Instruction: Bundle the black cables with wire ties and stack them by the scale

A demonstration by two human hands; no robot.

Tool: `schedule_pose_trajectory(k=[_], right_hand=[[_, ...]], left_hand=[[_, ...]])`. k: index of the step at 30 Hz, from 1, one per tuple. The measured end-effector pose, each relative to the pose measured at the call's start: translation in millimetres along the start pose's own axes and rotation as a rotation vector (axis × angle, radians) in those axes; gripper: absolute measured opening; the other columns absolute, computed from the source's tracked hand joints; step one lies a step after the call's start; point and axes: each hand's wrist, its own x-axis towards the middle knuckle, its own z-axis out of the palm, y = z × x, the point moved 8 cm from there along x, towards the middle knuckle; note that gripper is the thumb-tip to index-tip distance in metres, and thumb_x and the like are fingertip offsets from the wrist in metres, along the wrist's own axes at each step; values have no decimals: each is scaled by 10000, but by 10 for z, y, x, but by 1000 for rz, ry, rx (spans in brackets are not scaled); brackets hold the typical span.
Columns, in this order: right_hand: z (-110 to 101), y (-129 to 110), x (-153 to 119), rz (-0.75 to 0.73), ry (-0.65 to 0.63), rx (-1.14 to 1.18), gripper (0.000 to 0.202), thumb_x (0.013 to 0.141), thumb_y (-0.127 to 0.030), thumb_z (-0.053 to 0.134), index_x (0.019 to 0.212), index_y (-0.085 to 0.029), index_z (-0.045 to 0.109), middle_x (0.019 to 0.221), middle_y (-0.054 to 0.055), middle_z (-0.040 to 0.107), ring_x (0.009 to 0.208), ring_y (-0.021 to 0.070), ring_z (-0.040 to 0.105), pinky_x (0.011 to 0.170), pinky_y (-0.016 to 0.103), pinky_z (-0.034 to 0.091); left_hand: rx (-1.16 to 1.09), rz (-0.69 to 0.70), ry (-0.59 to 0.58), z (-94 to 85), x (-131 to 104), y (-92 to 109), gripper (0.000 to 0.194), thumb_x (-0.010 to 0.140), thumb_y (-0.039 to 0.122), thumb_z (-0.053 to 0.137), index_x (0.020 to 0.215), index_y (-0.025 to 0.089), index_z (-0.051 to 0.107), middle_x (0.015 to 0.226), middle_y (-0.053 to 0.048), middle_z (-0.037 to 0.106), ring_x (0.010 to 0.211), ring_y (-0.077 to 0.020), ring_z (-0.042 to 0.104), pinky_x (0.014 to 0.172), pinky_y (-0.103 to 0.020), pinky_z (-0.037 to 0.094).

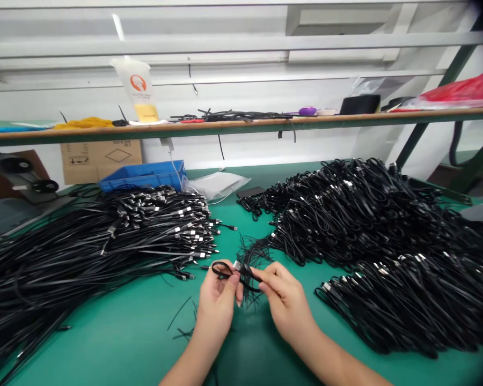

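Between my two hands, above the green table, is a black USB cable with a loop at its left and a silver plug in the middle. My left hand pinches the cable by the plug between thumb and fingers. Thumb and fingers of my right hand close on the cable's right side. Just behind and below them lies a heap of short black ties. More loose ties are scattered left of my left wrist.
Straight cables lie in a big heap at left, coiled bundles at right. Behind stand a blue bin, a clear plastic bag and a dark flat object. A shelf carrying a cup spans the back.
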Motion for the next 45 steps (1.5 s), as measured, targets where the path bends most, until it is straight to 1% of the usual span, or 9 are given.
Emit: schedule_pose_trajectory(k=[6, 10, 17, 24, 28, 31, 35, 40, 45], right_hand=[[-62, -74, -33, 1, 66, 17, 151, 909, -190, 592, 947, -224, 734, 746, 30, 637, 650, 165, 572, 589, 272, 458], [-47, -136, -38, -65, 43, 24, 162, 920, -174, 586, 937, -224, 739, 721, 28, 633, 645, 165, 565, 579, 276, 449], [42, -174, -53, -99, -20, 35, 187, 925, -137, 576, 877, -218, 738, 722, 19, 579, 640, 151, 557, 569, 265, 443], [45, -155, -37, -73, -63, 10, 252, 951, -200, 551, 766, -212, 722, 699, 16, 556, 622, 143, 540, 577, 268, 447], [72, 22, 15, 161, -108, 172, 119, 860, -307, 683, 797, -211, 711, 727, 14, 613, 676, 160, 564, 611, 272, 445], [244, 149, -23, 443, -269, 471, 316, 799, -457, 741, 959, -192, 676, 836, 38, 687, 789, 188, 624, 713, 297, 477], [373, 158, -129, 653, -381, 718, 398, 791, -541, 738, 805, -182, 566, 677, 8, 660, 593, 123, 531, 596, 246, 396], [347, 135, -140, 669, -319, 778, 426, 736, -505, 803, 773, -201, 508, 681, -4, 664, 648, 138, 575, 592, 231, 365], [293, 130, -75, 531, -264, 612, 387, 793, -539, 738, 769, -200, 552, 625, -29, 619, 601, 137, 558, 613, 257, 414]], left_hand=[[12, -89, -20, 30, -92, -38, 387, 754, 501, 754, 794, 219, 492, 444, 73, 518, 419, -103, 452, 449, -205, 353], [0, -98, -31, 45, -127, -37, 392, 735, 510, 769, 781, 214, 515, 442, 62, 526, 422, -108, 458, 456, -213, 357], [-16, -97, -67, 95, -131, -11, 384, 699, 496, 799, 814, 176, 619, 473, 52, 523, 420, -109, 479, 449, -225, 404], [-37, -69, -92, 155, -135, 22, 337, 666, 434, 835, 726, 166, 640, 656, 9, 573, 418, -105, 519, 409, -243, 432], [-43, -19, -186, 187, -139, 87, 317, 727, 446, 804, 729, 165, 656, 649, 27, 514, 422, -97, 516, 409, -226, 400], [-80, -25, -277, 183, -131, 78, 292, 780, 444, 769, 769, 181, 642, 618, 45, 482, 426, -91, 496, 432, -219, 387], [-109, -38, -398, 211, -138, 30, 229, 870, 411, 687, 824, 197, 621, 650, 37, 479, 470, -84, 467, 490, -224, 392], [-144, -23, -407, 237, -155, -9, 239, 880, 414, 673, 810, 193, 612, 861, -3, 486, 549, -69, 467, 525, -226, 386], [-146, -47, -349, 195, -145, -86, 261, 866, 446, 687, 860, 195, 619, 732, 12, 478, 540, -82, 455, 514, -218, 363]])
